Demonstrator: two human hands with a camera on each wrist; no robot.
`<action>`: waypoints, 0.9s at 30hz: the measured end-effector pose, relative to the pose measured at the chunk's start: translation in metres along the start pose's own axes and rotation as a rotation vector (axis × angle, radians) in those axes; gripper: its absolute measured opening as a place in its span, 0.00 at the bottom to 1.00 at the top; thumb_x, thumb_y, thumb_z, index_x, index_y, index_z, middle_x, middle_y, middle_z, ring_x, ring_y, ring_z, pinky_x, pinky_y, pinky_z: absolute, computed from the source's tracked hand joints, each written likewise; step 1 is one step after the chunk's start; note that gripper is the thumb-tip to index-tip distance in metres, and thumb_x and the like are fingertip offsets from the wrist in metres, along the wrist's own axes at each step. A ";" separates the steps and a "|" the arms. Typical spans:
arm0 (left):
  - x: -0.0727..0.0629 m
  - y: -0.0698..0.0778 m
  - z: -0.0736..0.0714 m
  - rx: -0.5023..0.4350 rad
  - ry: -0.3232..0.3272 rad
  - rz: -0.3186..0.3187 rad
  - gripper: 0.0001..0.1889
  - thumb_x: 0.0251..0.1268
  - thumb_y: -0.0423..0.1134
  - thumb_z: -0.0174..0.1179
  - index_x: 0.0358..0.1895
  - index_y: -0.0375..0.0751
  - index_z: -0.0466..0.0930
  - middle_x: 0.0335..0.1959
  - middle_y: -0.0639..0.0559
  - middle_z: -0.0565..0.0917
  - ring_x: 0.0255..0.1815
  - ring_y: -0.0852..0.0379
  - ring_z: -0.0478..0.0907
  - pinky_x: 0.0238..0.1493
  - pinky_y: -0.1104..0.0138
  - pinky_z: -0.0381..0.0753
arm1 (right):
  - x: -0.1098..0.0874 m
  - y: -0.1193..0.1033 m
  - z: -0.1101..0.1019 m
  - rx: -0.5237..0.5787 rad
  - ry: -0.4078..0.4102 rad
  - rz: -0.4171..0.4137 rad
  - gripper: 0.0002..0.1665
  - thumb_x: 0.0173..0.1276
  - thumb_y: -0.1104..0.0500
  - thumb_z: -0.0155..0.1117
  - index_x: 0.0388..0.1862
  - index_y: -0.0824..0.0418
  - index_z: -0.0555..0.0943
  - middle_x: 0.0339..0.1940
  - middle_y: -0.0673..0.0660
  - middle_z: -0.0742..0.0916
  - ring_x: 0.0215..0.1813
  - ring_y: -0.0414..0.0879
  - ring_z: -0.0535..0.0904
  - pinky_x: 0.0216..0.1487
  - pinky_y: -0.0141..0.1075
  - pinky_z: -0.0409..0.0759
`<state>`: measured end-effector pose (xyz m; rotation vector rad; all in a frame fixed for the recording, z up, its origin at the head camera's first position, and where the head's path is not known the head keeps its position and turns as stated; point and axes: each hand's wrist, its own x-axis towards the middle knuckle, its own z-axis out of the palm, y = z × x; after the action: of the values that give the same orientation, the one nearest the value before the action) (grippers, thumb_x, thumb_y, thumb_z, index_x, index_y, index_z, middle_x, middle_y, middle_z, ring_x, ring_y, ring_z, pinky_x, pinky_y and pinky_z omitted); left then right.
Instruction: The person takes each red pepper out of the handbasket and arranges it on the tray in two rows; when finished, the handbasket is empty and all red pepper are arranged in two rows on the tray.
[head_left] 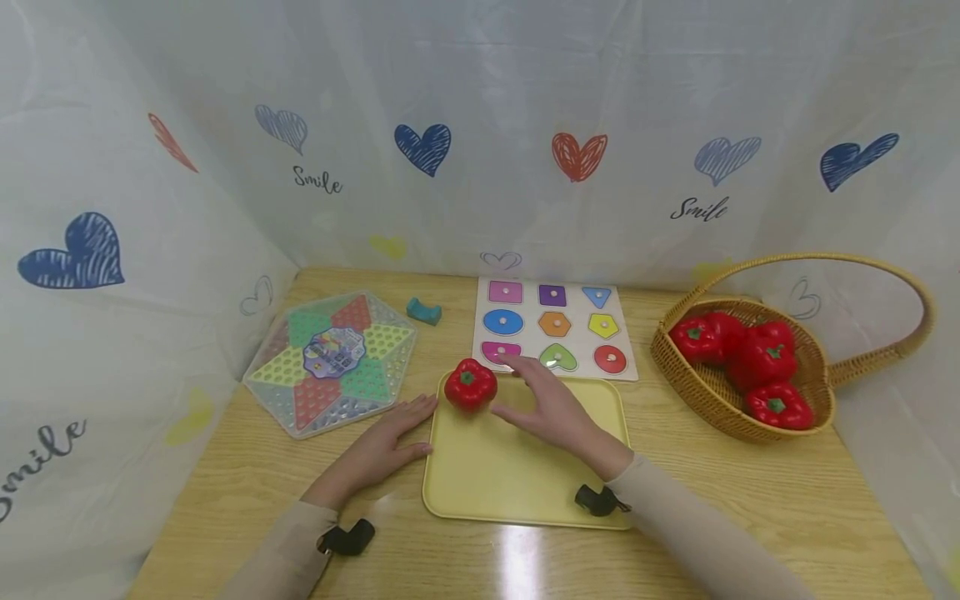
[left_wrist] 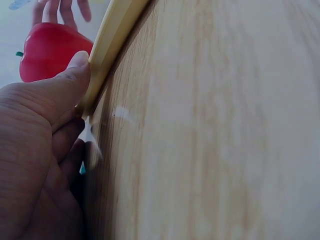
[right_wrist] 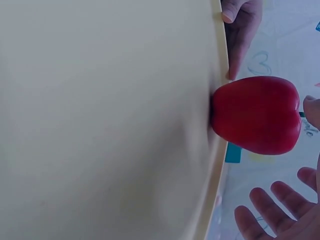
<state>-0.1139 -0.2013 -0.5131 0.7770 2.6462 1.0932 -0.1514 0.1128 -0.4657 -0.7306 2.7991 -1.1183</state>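
A red bell pepper (head_left: 471, 385) stands upright, green stem up, in the far left corner of a yellow tray (head_left: 502, 475). My right hand (head_left: 551, 412) hovers over the tray just right of the pepper, thumb and fingers spread. The right wrist view shows a gap between that hand's fingers and the pepper (right_wrist: 257, 115). On the tray's left side, my left hand (head_left: 386, 446) lies on the table with fairly straight fingers touching the rim. Its thumb tip meets the tray edge in the left wrist view.
Several red peppers (head_left: 772, 354) lie in a wicker basket (head_left: 705, 404) with a tall handle at right. Behind the tray lies a shape puzzle board (head_left: 528, 343). A hexagonal Chinese checkers board (head_left: 333, 362) is at left, with a small teal block (head_left: 423, 312) beside it.
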 end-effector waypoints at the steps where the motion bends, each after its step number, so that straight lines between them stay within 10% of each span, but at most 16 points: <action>1: 0.000 0.000 0.000 -0.001 0.000 -0.001 0.37 0.71 0.48 0.64 0.79 0.41 0.62 0.79 0.45 0.63 0.80 0.43 0.55 0.80 0.44 0.50 | -0.001 0.000 -0.001 -0.004 0.001 0.003 0.48 0.64 0.39 0.73 0.80 0.44 0.63 0.70 0.53 0.77 0.65 0.52 0.77 0.64 0.52 0.81; 27: -0.001 0.000 -0.001 -0.011 -0.014 -0.030 0.38 0.71 0.48 0.64 0.79 0.44 0.62 0.79 0.49 0.63 0.81 0.46 0.54 0.81 0.49 0.49 | -0.031 0.024 -0.033 -0.068 0.076 0.035 0.42 0.67 0.44 0.72 0.76 0.52 0.68 0.70 0.56 0.77 0.63 0.53 0.78 0.62 0.54 0.81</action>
<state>-0.1139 -0.2025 -0.5125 0.7373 2.6291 1.0902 -0.1404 0.1635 -0.4613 -0.6558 2.9142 -1.0719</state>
